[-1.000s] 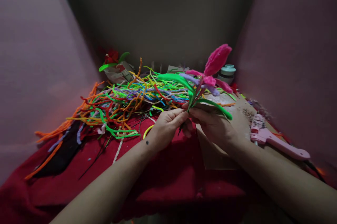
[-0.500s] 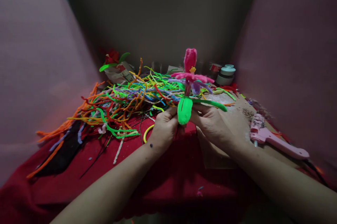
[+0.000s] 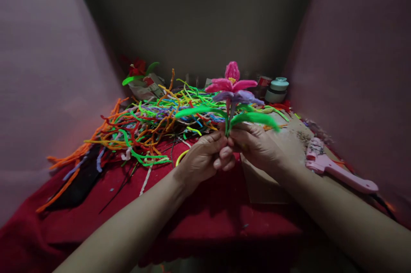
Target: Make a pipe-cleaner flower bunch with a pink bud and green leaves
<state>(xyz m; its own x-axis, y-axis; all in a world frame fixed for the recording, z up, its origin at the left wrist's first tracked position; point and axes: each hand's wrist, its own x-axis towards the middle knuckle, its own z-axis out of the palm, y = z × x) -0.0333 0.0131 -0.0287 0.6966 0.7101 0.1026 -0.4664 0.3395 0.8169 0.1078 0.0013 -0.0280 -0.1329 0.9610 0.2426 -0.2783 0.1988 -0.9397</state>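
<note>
A pipe-cleaner flower [image 3: 232, 84] stands upright between my hands, with pink petals, a yellow centre and purple petals beneath. Long green leaves [image 3: 257, 119] spread out to both sides from its lower stem. My left hand [image 3: 207, 153] is closed around the base of the stem, its fingertips curled together below the leaves. On the other side my right hand [image 3: 255, 142] pinches the stem where the right leaf joins it. The lowest end of the stem is hidden by my fingers.
Behind my hands lies a tangled heap of coloured pipe cleaners [image 3: 154, 123] on a red cloth [image 3: 128, 221]. A pink glue gun [image 3: 340, 172] rests on cardboard [image 3: 266, 189] at the right. A teal-lidded jar [image 3: 278, 89] and a red flower [image 3: 137, 69] stand at the back.
The flower has turned between my fingers: the leaf that pointed toward me is gone from the front, and green leaves now reach left and right. Both hands keep hold of the stem.
</note>
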